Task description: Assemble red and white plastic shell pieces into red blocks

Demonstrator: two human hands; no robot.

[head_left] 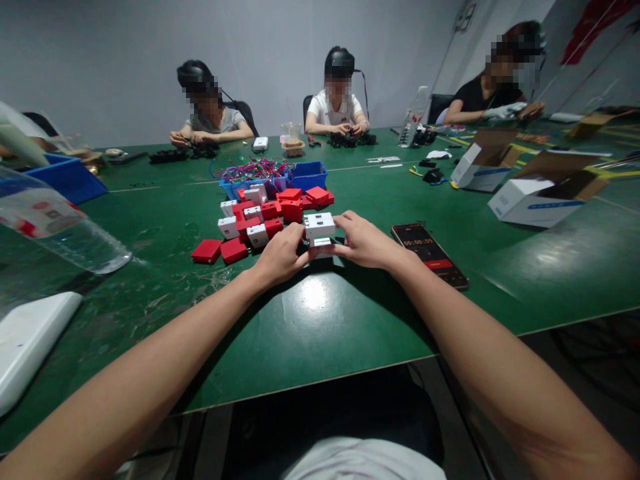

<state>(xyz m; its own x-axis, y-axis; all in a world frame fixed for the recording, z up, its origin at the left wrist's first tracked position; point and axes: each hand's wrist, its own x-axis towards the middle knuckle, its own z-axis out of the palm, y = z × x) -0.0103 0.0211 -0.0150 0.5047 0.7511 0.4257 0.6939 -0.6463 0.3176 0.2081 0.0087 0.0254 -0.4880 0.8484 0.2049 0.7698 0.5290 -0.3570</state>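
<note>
Between my two hands, just above the green table, is a small white box-shaped block (320,228) with dark slots on its top face. A second white piece (321,243) shows below it, and I cannot tell whether the two are joined. My left hand (281,255) pinches the left side, thumb low and fingers at the edge. On the right side, my right hand (367,241) grips with thumb and index finger. Just beyond my left hand lies a cluster of red blocks (234,251) and white blocks (229,228) of similar shape.
Blue bins (309,176) with tangled coloured wires (255,171) stand behind the blocks. A phone (430,253) showing a timer lies right. Open cartons (545,190) are farther right; a large plastic bottle (60,220) and white case (37,347) are left. Several people sit opposite.
</note>
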